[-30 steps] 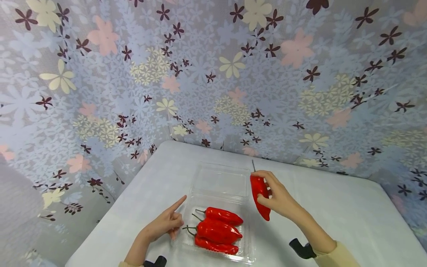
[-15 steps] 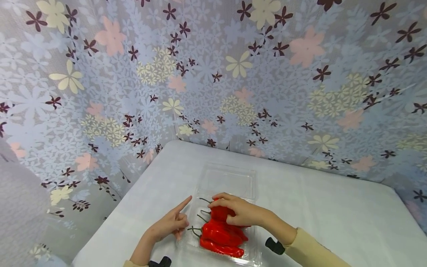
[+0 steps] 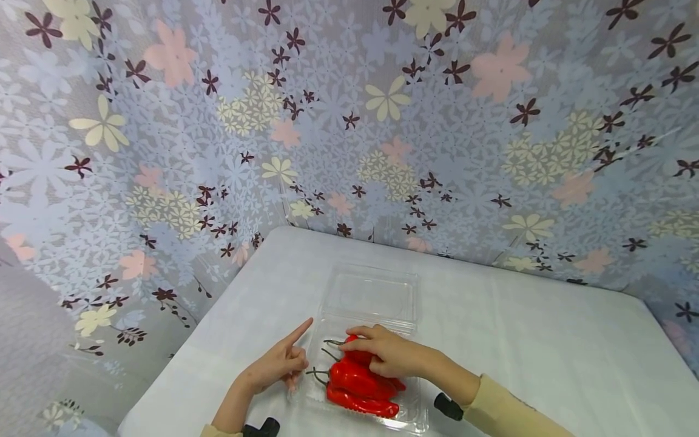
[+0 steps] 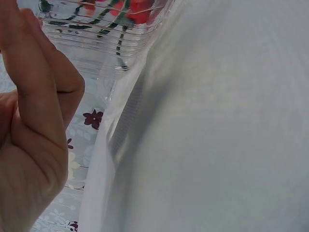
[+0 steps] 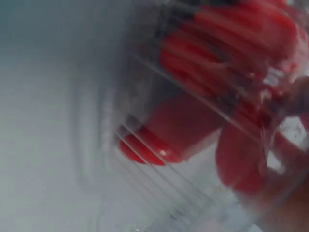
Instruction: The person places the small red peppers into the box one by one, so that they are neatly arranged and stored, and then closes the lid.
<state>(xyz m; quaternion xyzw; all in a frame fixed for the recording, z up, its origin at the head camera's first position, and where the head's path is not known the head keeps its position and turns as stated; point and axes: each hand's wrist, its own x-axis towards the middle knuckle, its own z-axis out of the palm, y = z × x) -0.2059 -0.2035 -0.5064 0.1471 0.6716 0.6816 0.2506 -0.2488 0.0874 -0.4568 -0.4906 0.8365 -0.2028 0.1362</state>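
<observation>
A clear plastic box (image 3: 406, 419) sits on the table with red peppers (image 3: 360, 379) side by side in it, green stems to the left. My right hand (image 3: 398, 354) reaches in from the right, thumb and fingers round the farthest red pepper (image 3: 352, 346). In the right wrist view, the peppers (image 5: 147, 150) show blurred through the box wall. At the box's left side, my left hand (image 3: 275, 367) extends its index finger, the others bent. In the left wrist view its fingers overlap the ridged box side (image 4: 91, 46); I cannot tell whether they pinch it.
The box's clear lid (image 3: 371, 297) lies open behind it. A white cloth (image 3: 519, 340) covers the table. Floral curtain (image 3: 327, 121) hangs along the table's back and left. Black wrist mounts (image 3: 448, 406) sit on both forearms.
My right hand has brought a red pepper from the right of the box over it, then lowered it in behind the others. My left hand stays at the box's left side.
</observation>
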